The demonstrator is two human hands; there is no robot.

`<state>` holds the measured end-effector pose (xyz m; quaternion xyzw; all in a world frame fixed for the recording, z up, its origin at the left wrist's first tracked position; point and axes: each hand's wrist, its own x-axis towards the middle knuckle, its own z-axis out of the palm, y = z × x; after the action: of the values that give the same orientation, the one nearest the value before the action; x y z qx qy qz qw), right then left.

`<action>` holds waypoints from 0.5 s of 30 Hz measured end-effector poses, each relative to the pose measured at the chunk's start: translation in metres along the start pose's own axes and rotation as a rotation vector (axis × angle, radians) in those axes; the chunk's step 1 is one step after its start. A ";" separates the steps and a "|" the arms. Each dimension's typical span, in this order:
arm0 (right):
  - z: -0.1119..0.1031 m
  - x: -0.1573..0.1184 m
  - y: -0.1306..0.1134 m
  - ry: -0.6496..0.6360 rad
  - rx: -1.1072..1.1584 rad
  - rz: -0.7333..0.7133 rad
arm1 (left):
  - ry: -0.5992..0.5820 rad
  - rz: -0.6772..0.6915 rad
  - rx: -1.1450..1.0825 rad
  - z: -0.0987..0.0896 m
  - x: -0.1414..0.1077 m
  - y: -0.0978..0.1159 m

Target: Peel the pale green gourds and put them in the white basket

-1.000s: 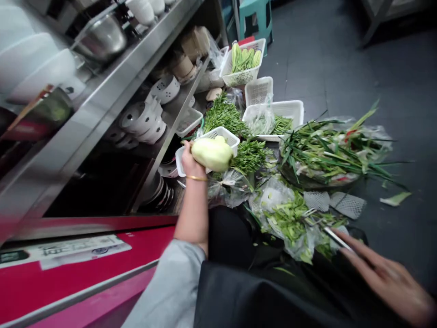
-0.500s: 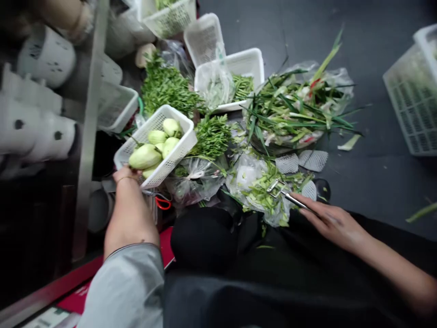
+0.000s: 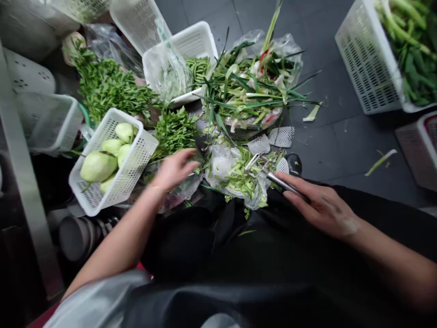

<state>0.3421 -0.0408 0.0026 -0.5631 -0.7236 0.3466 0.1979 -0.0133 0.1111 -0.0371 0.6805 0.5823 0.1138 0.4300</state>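
My left hand [image 3: 177, 168] is raised to the right of a white plastic basket [image 3: 136, 157]; its fingers are apart, slightly blurred, and nothing shows in them. Several pale green vegetables, rounded and smooth like eggplants [image 3: 99, 166], lie in that basket. My right hand [image 3: 317, 205] grips the metal handle of a peeler [image 3: 285, 183], its blade end pointing left. Under the blade, green peelings [image 3: 242, 177] are heaped on a clear plastic bag on the floor, beside white foam netting [image 3: 258, 145].
Leafy greens [image 3: 112, 89] lie behind the basket. Farther back stand a white tray [image 3: 201, 38] with green beans and a large pile of scallion-like trimmings [image 3: 249, 95]. A white crate [image 3: 372, 59] of greens stands at right. A metal post [image 3: 23, 150] rises at left.
My left hand has left the basket of pale green vegetables and moved right, away from its near edge. My right hand still holds the peeler. The view has shifted to the right.
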 end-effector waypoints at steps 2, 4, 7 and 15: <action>0.001 -0.005 -0.002 -0.025 0.031 -0.066 | -0.234 0.143 0.367 0.081 0.030 0.004; 0.000 -0.010 -0.001 -0.022 0.032 -0.082 | -0.386 0.197 0.646 0.149 0.049 -0.001; -0.007 -0.018 0.007 0.024 0.006 -0.031 | -0.567 0.172 0.759 0.205 0.045 -0.026; -0.022 -0.034 0.010 0.028 0.030 -0.024 | -0.532 -0.122 0.558 0.148 -0.031 -0.101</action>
<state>0.3740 -0.0659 0.0141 -0.5561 -0.7222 0.3471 0.2208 0.0048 0.0117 -0.1883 0.7413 0.4983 -0.2550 0.3704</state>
